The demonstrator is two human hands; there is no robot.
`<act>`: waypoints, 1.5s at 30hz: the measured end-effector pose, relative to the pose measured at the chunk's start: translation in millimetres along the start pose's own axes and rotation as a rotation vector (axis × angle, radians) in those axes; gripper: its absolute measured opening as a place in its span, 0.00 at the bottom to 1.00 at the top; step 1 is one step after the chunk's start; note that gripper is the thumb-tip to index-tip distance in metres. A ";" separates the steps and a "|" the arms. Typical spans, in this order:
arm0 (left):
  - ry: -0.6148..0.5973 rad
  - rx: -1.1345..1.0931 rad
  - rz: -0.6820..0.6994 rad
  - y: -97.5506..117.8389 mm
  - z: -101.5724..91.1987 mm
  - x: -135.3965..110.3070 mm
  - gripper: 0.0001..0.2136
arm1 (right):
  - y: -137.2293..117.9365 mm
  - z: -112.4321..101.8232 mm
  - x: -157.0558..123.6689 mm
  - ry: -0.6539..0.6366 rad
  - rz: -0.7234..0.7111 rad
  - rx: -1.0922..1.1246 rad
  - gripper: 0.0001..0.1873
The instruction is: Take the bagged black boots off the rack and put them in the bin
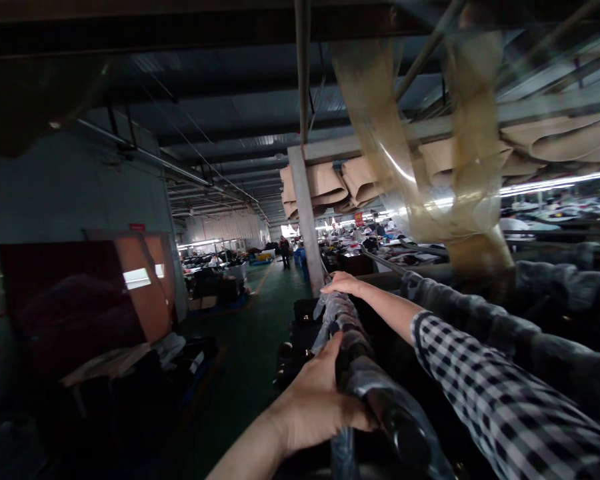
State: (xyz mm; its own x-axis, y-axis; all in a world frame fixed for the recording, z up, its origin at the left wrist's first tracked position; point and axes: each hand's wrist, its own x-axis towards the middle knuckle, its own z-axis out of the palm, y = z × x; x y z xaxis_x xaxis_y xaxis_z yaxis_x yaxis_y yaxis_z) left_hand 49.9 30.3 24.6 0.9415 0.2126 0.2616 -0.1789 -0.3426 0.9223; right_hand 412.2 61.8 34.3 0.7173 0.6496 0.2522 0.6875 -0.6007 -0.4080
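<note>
A long row of dark garments in clear plastic covers [365, 363] runs away from me, its tops lined up closely. My left hand [313, 393] grips the near left side of this row, with the thumb across its near part and the fingers pointing forward. Farther along, my right hand [344, 283] curls over the row's far end, palm down; its fingertips are partly hidden. Plastic hangs loose just below the right hand. What lies under the covers is too dark to make out.
Another plastic-covered row [500, 330] stands on the right. Yellowish plastic strips [477, 153] hang before me. A pale post [306, 220] rises beyond my hands. Dark piles [130, 380] lie at left beside the green floor [245, 320]. A person [285, 252] stands far off.
</note>
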 end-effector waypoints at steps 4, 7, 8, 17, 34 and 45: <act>-0.063 0.204 -0.006 -9.6 -6.7 15.4 0.35 | -5.7 2.3 3.6 0.009 0.007 -0.013 0.30; 0.008 0.547 0.070 -16.5 -8.5 32.8 0.33 | -16.3 3.1 1.4 0.020 0.011 -0.058 0.29; -0.004 0.644 0.068 -18.0 -8.9 38.7 0.35 | -20.4 3.1 -1.0 0.018 0.002 -0.073 0.27; -0.035 0.838 -0.119 -22.2 -14.2 65.7 0.49 | -29.8 -17.2 -84.2 -0.060 -0.094 -0.001 0.29; 0.110 0.982 0.114 -16.1 4.7 5.9 0.39 | -49.6 -34.0 -175.0 -0.127 -0.113 0.184 0.19; -0.233 0.949 -0.051 2.6 -19.9 41.6 0.66 | -68.8 -45.0 -209.3 -0.122 -0.083 0.161 0.12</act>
State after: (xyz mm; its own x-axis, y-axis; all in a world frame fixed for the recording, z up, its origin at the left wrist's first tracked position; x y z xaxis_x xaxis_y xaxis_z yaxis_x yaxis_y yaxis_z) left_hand 82.9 56.5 43.6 0.9928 0.0963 0.0710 0.0716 -0.9537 0.2920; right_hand 219.9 -53.8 49.1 0.6331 0.7513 0.1863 0.7095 -0.4670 -0.5278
